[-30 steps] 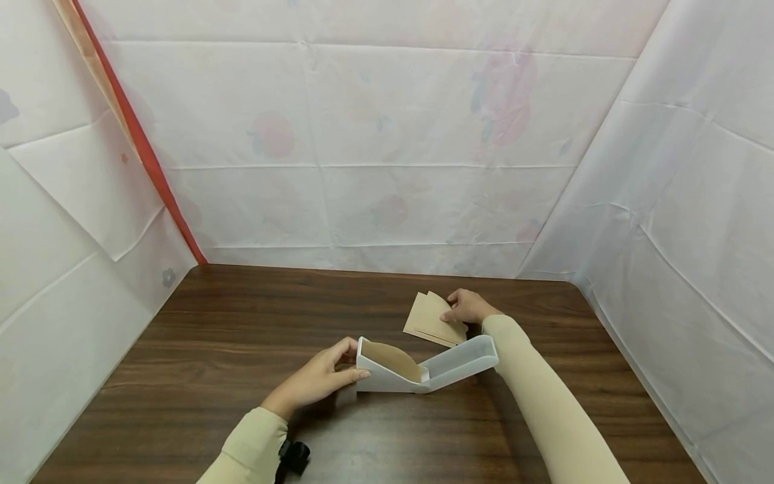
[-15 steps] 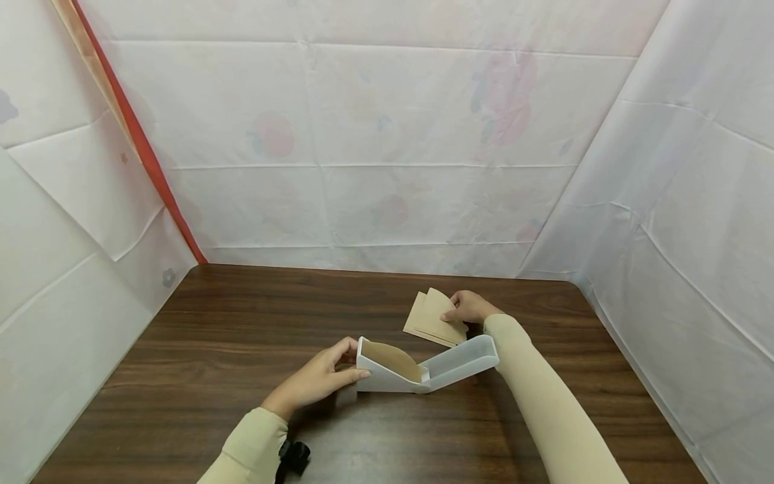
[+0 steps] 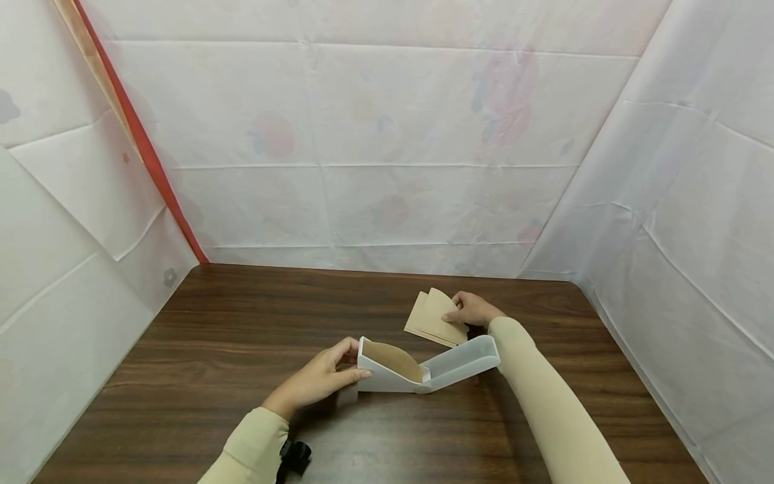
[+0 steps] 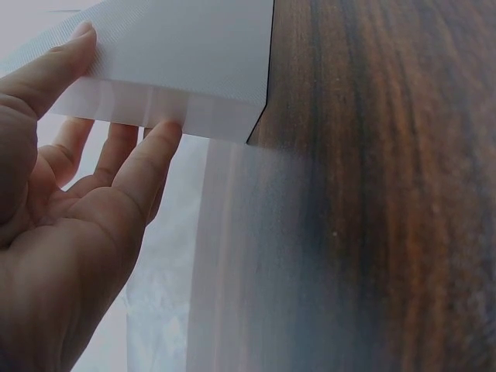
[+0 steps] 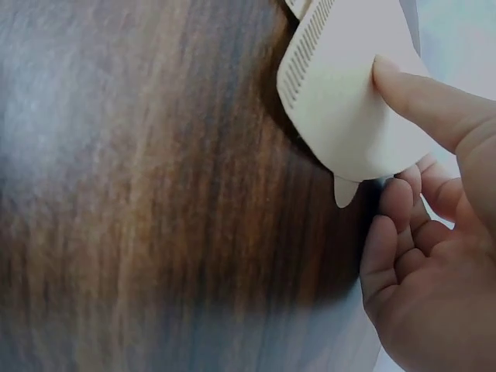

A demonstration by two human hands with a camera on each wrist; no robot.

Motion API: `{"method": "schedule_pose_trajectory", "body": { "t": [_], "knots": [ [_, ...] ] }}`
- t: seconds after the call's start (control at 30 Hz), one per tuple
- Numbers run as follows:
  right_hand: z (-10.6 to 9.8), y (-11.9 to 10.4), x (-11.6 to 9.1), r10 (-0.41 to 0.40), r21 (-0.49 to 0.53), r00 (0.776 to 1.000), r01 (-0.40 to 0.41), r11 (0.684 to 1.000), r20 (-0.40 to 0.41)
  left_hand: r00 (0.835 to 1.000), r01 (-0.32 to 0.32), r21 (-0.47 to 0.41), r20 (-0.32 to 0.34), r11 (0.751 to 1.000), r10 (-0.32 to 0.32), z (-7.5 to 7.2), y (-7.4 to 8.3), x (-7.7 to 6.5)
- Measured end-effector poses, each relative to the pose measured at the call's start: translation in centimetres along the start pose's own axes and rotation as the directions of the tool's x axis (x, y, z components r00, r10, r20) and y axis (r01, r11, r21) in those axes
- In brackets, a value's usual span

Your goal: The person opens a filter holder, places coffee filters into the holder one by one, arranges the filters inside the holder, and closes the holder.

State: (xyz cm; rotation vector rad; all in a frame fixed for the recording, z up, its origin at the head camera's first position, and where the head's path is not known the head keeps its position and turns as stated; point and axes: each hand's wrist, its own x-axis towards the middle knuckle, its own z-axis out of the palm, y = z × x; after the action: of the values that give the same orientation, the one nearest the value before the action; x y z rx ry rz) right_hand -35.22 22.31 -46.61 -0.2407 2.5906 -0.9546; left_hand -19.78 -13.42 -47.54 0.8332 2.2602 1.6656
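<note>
On the table (image 3: 242, 316), the box (image 3: 383, 379) lies crosswise, its lid (image 3: 463, 364) pointing right.

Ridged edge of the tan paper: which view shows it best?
The right wrist view: the tan paper is close, and its ridged edge shows clearly, though cropped at the top. The head view shows the paper smaller, in the right hand, ridges indistinct. The left wrist view shows none of it.

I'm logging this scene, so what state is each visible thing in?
White box: open
Translucent lid: open, slanting upward
Boxed paper: standing, partly exposed
Loose papers: overlapping, at least one pinched
Left hand: gripping white box
Right hand: pinching at loose papers
White backdrop: creased
</note>
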Motion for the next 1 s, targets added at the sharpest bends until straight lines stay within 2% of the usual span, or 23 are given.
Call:
{"method": "schedule_pose_trajectory", "body": {
  "t": [0.23, 0.77, 1.0],
  "knots": [
    [0.08, 0.33, 0.00, -0.055, 0.015, 0.998, 0.055, 0.998, -0.002, 1.000, -0.005, 0.007, -0.004, 1.000, 0.005, 0.01, -0.12, -0.01],
    [-0.15, 0.72, -0.09, -0.067, 0.118, 0.998, 0.064, 0.991, 0.015, 1.000, 0.002, 0.017, 0.004, 1.000, -0.002, -0.04, -0.02, -0.01],
    [-0.32, 0.65, -0.49, -0.097, 0.137, 0.995, 0.097, 0.986, -0.003, 1.000, -0.003, 0.014, 0.000, 1.000, 0.003, -0.02, 0.10, 0.01]
  ]
}}
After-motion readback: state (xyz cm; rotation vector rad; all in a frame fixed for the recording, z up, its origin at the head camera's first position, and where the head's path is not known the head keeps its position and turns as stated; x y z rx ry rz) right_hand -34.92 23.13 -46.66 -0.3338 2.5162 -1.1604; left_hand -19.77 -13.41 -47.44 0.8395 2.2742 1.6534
